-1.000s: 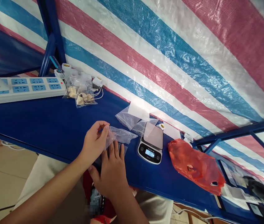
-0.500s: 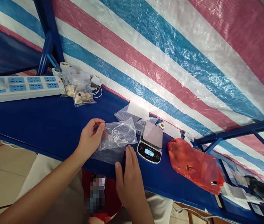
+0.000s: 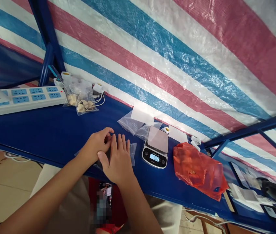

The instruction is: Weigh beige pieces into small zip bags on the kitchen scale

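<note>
A clear plastic bag (image 3: 133,153) lies flat on the blue table, mostly hidden beneath my hands. My right hand (image 3: 119,159) is spread over it, palm down, with the fingers stretched out and the thumb apart. Just to its left, my left hand (image 3: 100,143) is closed, thumb and forefinger curled together at the bag's upper edge; the pinch itself is partly hidden. To the right stands a small kitchen scale (image 3: 157,141) with a lit display. More clear bags (image 3: 129,123) lie behind, one overlapping the scale's plate.
A red plastic bag (image 3: 198,170) sits right of the scale. At the back left, bags of pale dried pieces (image 3: 85,106) rest beside a white power strip (image 3: 23,100). A striped sheet (image 3: 152,61) hangs behind the blue table (image 3: 42,133).
The clear bag, earlier raised in my left hand, is now flat on the table. My right hand has moved left and up onto it, close beside my left hand.
</note>
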`<state>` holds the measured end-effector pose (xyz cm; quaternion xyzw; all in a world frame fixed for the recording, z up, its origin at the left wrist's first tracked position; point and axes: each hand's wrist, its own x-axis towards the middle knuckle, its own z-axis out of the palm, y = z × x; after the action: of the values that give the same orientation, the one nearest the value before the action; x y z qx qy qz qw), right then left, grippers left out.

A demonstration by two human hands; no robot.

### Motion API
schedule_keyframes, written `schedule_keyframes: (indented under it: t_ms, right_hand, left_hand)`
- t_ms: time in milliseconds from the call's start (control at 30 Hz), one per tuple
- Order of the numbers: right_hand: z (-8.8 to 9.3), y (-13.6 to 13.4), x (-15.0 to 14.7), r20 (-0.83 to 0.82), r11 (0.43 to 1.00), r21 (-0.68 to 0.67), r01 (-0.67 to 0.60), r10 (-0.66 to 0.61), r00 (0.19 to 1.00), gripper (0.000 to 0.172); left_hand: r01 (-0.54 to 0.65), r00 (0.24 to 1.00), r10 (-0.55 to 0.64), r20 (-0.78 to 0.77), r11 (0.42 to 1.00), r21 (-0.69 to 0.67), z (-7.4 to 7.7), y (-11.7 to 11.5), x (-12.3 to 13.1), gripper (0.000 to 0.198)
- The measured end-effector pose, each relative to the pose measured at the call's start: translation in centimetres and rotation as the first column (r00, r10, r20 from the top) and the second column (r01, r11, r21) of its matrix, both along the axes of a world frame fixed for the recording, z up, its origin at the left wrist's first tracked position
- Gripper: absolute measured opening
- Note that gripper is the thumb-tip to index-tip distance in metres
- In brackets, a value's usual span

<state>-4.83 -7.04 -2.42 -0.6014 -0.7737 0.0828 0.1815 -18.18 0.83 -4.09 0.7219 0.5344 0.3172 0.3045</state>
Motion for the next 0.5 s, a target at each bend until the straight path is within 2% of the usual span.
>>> schedule_keyframes:
  t_ms: [133,233,367,500]
  right_hand:
    - [-1.9,0.9,1.6,0.062,0.996,-0.079,0.048,-0.043,0.997,0.079]
    - [-2.0,0.5,2.5,0.088,0.992,-0.103,0.073,-0.064,0.994,0.079]
    - [-1.8,0.1,2.9,0.098,0.985,-0.119,0.126,-0.114,0.989,0.077]
    - [-1.8,0.0,3.0,0.089,0.979,-0.147,0.143,-0.131,0.987,0.073]
  left_hand:
    - [-0.018,0.994,0.031,-0.107,0.993,0.116,-0.9,0.0,-0.9,0.033]
    - [-0.009,0.991,0.028,-0.132,0.99,0.142,-1.6,0.0,-1.2,0.03]
    - [-0.032,0.995,0.048,-0.082,0.983,0.179,-2.1,0.2,-1.1,0.028]
    - [-0.085,0.996,0.09,-0.017,0.979,0.187,-1.4,0.2,-0.9,0.031]
